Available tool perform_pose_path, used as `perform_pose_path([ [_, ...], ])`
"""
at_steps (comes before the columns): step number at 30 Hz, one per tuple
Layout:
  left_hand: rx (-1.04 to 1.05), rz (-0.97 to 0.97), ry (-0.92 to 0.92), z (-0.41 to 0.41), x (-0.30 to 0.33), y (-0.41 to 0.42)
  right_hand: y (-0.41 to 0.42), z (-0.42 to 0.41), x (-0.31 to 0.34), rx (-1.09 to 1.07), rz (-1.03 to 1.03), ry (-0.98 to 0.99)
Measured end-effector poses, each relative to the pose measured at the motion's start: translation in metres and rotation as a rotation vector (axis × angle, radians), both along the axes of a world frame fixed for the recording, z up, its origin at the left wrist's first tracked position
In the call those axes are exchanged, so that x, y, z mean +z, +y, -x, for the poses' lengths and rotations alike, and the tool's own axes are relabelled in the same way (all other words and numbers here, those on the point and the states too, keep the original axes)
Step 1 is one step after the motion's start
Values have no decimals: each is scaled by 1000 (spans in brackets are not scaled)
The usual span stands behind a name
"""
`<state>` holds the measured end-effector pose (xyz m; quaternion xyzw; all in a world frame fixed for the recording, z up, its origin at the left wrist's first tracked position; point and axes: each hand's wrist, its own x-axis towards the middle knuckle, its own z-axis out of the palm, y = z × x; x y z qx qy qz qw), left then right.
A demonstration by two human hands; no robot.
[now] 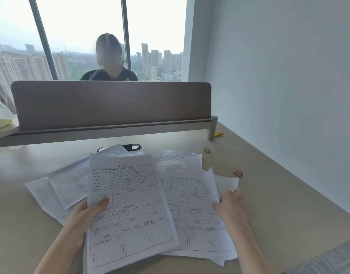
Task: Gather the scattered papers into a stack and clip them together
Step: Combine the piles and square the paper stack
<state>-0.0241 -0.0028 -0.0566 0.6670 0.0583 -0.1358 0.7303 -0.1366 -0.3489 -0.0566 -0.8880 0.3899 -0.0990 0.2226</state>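
Printed white forms lie scattered over the beige desk (pixel 279 194). My left hand (pixel 85 216) grips a thin stack of forms (pixel 128 204) by its left edge, thumb on top, lifted slightly above the others. My right hand (pixel 232 206) pinches the right edge of another form (pixel 192 204) that curls up off the desk. More sheets (pixel 57 188) lie loose at the left, and another sheet (pixel 178 159) lies behind. A pink binder clip (pixel 238 171) and a yellow-green binder clip (pixel 207 148) sit on the desk to the right of the papers.
A brown divider panel (pixel 110 103) runs across the back of the desk, with a person seated behind it. A black oval cable port (pixel 133 146) peeks out behind the papers. A yellow scrap (pixel 218 133) lies by the divider's leg. A wall borders the right side.
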Motion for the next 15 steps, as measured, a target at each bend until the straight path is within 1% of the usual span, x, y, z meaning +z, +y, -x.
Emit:
perform_pose_path([
  [3, -6, 11, 2, 0, 0, 1, 1, 0, -3, -70, -115, -235],
  [7, 4, 11, 8, -4, -1, 3, -6, -2, 0, -42, -167, -396],
  [10, 6, 22, 15, -5, -1, 4, -2, -5, 15, -38, -280, -559],
  [12, 8, 35, 14, -4, 0, 4, 0, -11, 25, -44, -390, -639],
  [15, 32, 48, 21, -6, 0, 6, -1, -29, 35, -23, -632, -686],
])
